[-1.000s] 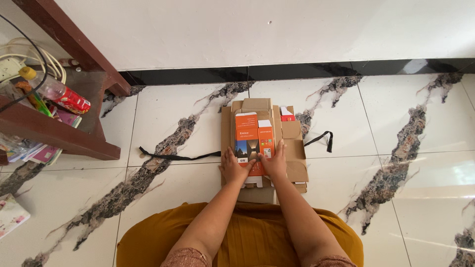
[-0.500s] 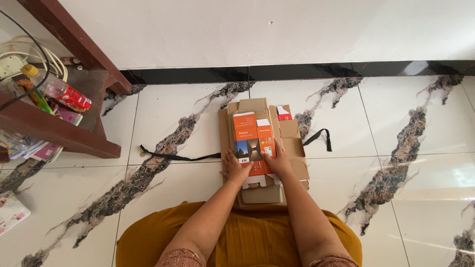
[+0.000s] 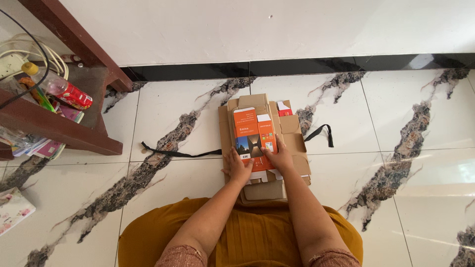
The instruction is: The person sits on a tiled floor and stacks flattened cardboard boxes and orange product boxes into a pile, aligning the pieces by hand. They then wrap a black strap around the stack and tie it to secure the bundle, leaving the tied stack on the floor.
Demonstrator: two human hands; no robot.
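Note:
A stack of flattened brown cardboard cartons (image 3: 293, 132) lies on the tiled floor in front of me. On top sits a flattened orange box (image 3: 250, 133) with a small picture and white flaps. My left hand (image 3: 238, 167) presses on the near left edge of the orange box. My right hand (image 3: 281, 157) rests flat on its near right corner. A second orange-and-white flattened box (image 3: 284, 109) peeks out at the stack's far right.
A black strap (image 3: 173, 151) runs under the cartons, its loop end (image 3: 321, 133) to the right. A dark wooden shelf (image 3: 64, 131) at left holds a plastic bottle (image 3: 62, 89), cables and booklets. A floral notebook (image 3: 14, 210) lies at the far left. White wall with black skirting behind.
Both hands stay on the orange box; they and the stack's near edge have shifted slightly toward me. The view has hardly moved.

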